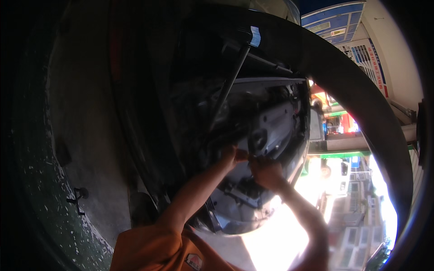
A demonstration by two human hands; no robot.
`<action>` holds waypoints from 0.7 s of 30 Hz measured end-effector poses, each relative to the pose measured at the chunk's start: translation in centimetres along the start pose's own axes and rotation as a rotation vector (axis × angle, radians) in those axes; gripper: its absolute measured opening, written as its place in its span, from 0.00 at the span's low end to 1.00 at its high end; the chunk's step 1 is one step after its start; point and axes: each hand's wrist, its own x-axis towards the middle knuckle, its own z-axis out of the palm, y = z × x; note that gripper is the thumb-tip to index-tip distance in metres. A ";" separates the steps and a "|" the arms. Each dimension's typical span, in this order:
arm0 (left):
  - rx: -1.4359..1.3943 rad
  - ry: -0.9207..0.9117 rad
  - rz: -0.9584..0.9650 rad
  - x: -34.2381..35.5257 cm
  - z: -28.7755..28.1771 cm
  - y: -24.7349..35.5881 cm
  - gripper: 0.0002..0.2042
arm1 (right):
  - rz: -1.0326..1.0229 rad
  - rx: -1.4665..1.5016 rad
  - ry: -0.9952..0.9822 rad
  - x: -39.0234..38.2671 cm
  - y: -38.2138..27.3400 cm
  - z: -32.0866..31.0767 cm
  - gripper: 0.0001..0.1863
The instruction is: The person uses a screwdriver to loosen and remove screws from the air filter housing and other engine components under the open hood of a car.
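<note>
Both my hands are inside the engine bay of a car, close together above the dark engine parts. My left hand (232, 156) is closed, its thumb side toward the right hand; whatever its fingers hold is lost in shadow. Just to its right, my right hand (266, 173) is curled with the knuckles up, and its grip is hidden too. A smooth grey engine cover (276, 121) lies just beyond them. Below the hands sits a dark rectangular part (242, 194), near the front of the bay.
The raised bonnet (361, 74) arches over me, with a slanting support rod (231, 83) below it. Left of the car is a grey floor (92, 149) with a small black metal object (80, 201). Bright daylight and a green-edged lift beam (341, 147) show at right.
</note>
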 end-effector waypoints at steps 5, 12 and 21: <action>-0.077 0.010 -0.035 -0.1 1.1 -0.9 0.15 | 0.138 0.459 -0.009 -1.5 2.4 2.4 0.11; -0.083 0.104 -0.018 0.7 -0.8 -0.3 0.16 | 0.289 0.581 -0.088 -0.6 0.3 2.6 0.13; -0.179 0.148 -0.059 0.5 0.9 -0.1 0.16 | 0.422 0.879 -0.275 -0.6 3.7 3.6 0.16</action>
